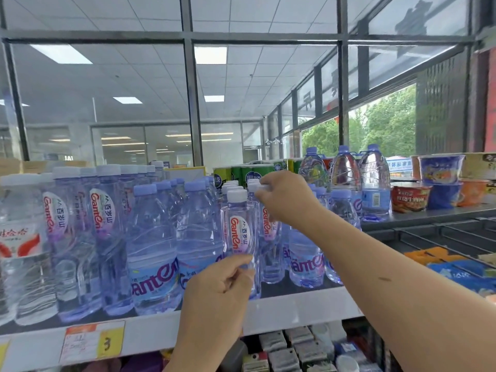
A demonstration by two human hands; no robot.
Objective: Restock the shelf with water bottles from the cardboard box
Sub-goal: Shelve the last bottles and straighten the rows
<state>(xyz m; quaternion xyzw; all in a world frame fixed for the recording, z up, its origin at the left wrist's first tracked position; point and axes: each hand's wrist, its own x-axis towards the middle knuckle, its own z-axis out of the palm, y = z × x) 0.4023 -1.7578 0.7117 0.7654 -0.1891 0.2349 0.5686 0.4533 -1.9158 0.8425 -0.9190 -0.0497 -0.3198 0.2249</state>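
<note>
A small clear water bottle (240, 237) with a white cap and a red-lettered label stands at the shelf's front edge. My left hand (218, 288) grips its lower part. Just behind it to the right stands a second small bottle (271, 229); my right hand (285, 196) holds it by its white cap. Both stand upright on the white shelf (295, 307), in a row of small white-capped bottles. The cardboard box is out of view.
Larger blue-capped bottles (153, 245) and tall white-capped bottles (107, 218) fill the shelf to the left. Big jugs (374, 181) and instant noodle bowls (440, 169) stand at the right. A yellow price tag (92, 342) hangs on the shelf lip. Packaged goods lie below.
</note>
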